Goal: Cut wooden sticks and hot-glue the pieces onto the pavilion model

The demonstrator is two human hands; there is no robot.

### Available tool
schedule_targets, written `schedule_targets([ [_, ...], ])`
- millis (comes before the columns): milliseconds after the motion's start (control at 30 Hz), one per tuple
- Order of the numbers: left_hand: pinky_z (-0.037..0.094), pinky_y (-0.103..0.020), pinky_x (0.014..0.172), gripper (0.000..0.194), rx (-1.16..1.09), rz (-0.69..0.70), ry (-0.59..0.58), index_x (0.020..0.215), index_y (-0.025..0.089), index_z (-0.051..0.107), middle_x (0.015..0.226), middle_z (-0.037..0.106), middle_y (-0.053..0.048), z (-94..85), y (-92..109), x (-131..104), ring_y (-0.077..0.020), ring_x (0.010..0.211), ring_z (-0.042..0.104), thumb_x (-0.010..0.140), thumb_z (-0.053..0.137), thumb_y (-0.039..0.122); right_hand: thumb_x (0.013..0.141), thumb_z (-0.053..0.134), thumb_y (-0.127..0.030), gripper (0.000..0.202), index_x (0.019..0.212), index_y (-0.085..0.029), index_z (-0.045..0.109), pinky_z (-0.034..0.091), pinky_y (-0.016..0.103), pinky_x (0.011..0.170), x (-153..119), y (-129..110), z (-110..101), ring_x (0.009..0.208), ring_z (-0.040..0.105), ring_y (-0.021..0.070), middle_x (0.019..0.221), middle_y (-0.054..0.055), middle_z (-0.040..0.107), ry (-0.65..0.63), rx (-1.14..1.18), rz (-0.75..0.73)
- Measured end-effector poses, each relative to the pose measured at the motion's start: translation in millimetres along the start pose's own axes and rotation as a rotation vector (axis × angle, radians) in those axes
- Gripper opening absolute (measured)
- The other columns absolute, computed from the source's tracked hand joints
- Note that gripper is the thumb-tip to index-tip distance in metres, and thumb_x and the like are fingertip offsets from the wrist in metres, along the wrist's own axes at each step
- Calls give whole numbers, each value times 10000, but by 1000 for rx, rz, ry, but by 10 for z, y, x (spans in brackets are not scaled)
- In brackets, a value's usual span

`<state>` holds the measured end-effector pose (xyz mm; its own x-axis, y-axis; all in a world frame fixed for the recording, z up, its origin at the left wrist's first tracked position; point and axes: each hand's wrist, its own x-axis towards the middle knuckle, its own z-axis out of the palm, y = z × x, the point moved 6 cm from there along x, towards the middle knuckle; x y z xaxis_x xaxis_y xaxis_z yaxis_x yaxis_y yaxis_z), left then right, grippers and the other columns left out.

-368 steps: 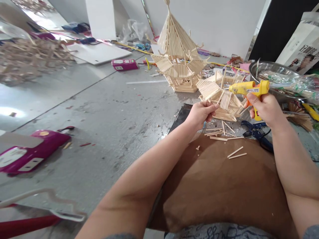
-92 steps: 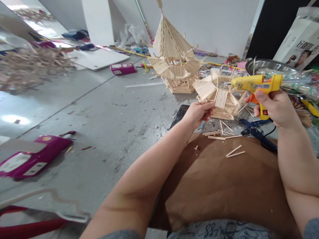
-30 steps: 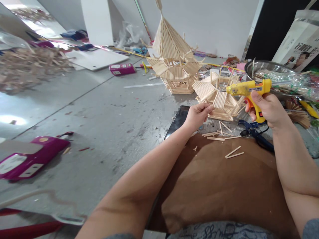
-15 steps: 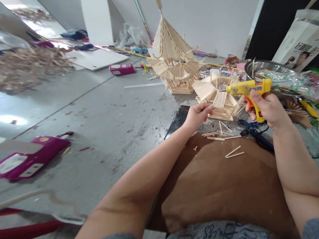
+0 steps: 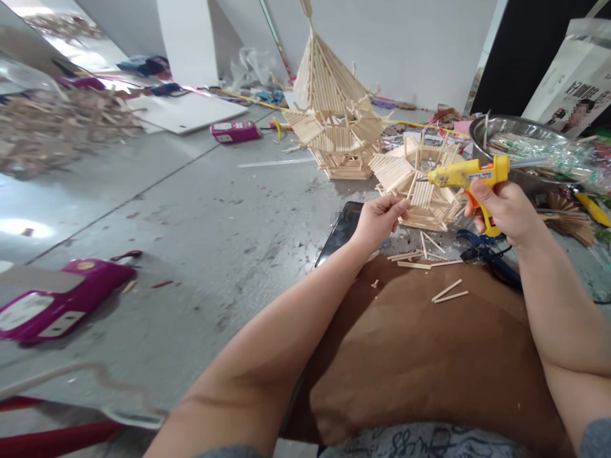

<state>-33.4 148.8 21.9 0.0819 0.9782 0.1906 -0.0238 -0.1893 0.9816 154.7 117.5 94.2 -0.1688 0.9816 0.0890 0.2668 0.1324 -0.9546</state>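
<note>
My left hand (image 5: 382, 219) pinches the lower end of a thin wooden stick (image 5: 412, 186), which slants up over the low stick model (image 5: 389, 173). That model has sloping panels of sticks laid side by side. In my right hand (image 5: 510, 210) is a yellow glue gun (image 5: 470, 170), its nozzle pointing left near the stick's upper end; whether it touches cannot be told. Behind stands a taller stick pagoda (image 5: 327, 89) with a pointed roof. Short loose sticks (image 5: 413, 265) lie in front of the low model.
Navy pliers-like cutters (image 5: 496, 257) lie below my right hand. A dark phone (image 5: 338, 232) is beside my left wrist. A metal bowl (image 5: 482, 137) with wrapped sticks stands right. Purple power strips (image 5: 233, 131) and a brown sheet (image 5: 429, 356) are also around.
The glue gun has moved left and slightly down with my right hand, toward the held stick. The stick in my left hand now stands out over the panel; that hand has barely moved.
</note>
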Motion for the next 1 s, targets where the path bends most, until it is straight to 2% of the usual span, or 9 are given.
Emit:
schedule_targets([
  [200, 235, -178, 347, 308, 8, 39, 96, 551, 152, 499, 445, 475, 50, -73, -27, 29, -20, 325, 335, 702, 585, 406, 718, 492, -602, 407, 721, -196, 527, 344, 235, 368, -4, 68, -41, 348, 452, 75, 581, -6, 559, 59, -264, -23],
  [333, 234, -181, 358, 335, 22, 90, 130, 536, 151, 494, 414, 428, 60, -92, -36, 43, -21, 330, 324, 697, 591, 428, 752, 437, -596, 425, 739, -191, 563, 387, 267, 472, -57, -30, -7, 405, 481, 104, 582, 7, 569, 85, -556, -77],
  [433, 234, -181, 365, 342, 30, 108, 122, 535, 151, 495, 415, 426, 59, -79, -45, 44, -22, 340, 326, 698, 591, 436, 764, 427, -581, 424, 740, -187, 581, 399, 287, 560, -94, -142, 51, 541, 544, 156, 580, 26, 569, 88, -716, -141],
  [600, 243, -179, 380, 333, 42, 128, 118, 530, 153, 488, 421, 435, 54, -77, -28, 41, -22, 358, 328, 711, 587, 415, 786, 401, -556, 418, 751, -184, 589, 398, 291, 606, -101, -211, 116, 665, 569, 192, 607, 46, 582, 78, -810, -209],
  [800, 261, -179, 399, 322, 48, 135, 118, 536, 152, 483, 440, 463, 46, -78, 7, 40, -23, 382, 339, 711, 587, 401, 798, 380, -548, 424, 779, -184, 599, 392, 292, 582, -88, -195, 131, 629, 558, 186, 595, 45, 578, 69, -856, -198],
  [1000, 274, -180, 413, 293, 46, 140, 107, 551, 151, 493, 452, 472, 44, -65, 10, 47, -23, 394, 343, 726, 573, 372, 794, 380, -551, 434, 801, -178, 601, 390, 303, 579, -69, -279, 165, 595, 546, 184, 569, 45, 565, 37, -927, -140],
])
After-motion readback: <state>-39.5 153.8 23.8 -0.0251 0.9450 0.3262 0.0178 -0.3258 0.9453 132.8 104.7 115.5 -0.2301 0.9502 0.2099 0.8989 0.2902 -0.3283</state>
